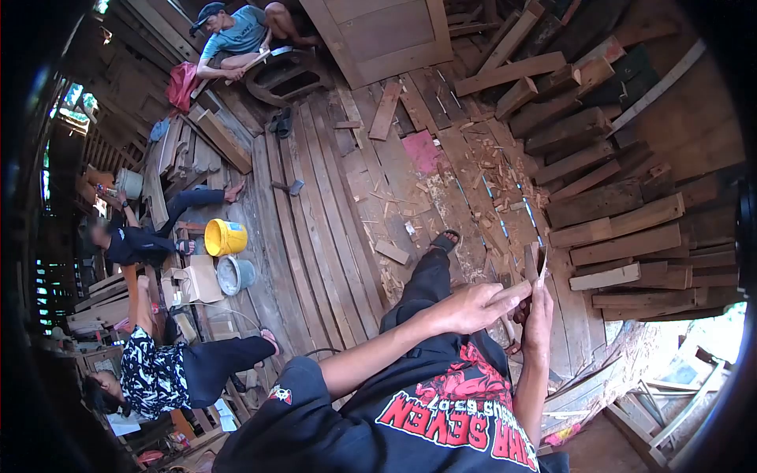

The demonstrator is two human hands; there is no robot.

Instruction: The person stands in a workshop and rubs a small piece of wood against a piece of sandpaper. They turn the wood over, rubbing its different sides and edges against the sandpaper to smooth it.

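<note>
**Narrow brown wooden piece point(530, 264) in right grip point(539, 309), left grip point(477, 304) right at it**

Wood sits upright-ish in front of the wearer's black T-shirt with red and white print point(465, 410), above the plank floor point(364, 162). Right grip: bare hand, fingers closed round the wood's lower part. Left grip: bare hand, palm down, fingers reaching to the same wood; cannot tell how far closed or whether it has hold of anything. Dark sandalled foot point(445, 240) ahead, pale wood chips around it. Beyond: flat pink sheet point(422, 151) on the floor. To the right, stacked rough brown timber point(619, 232). To the left, round yellow plastic bucket point(225, 238) just beside a grey bucket point(236, 275). Far side: seated co-worker in blue shirt point(240, 33), near a curved dark wooden frame point(288, 76). Two more people at left, dark trousers on both.
</note>
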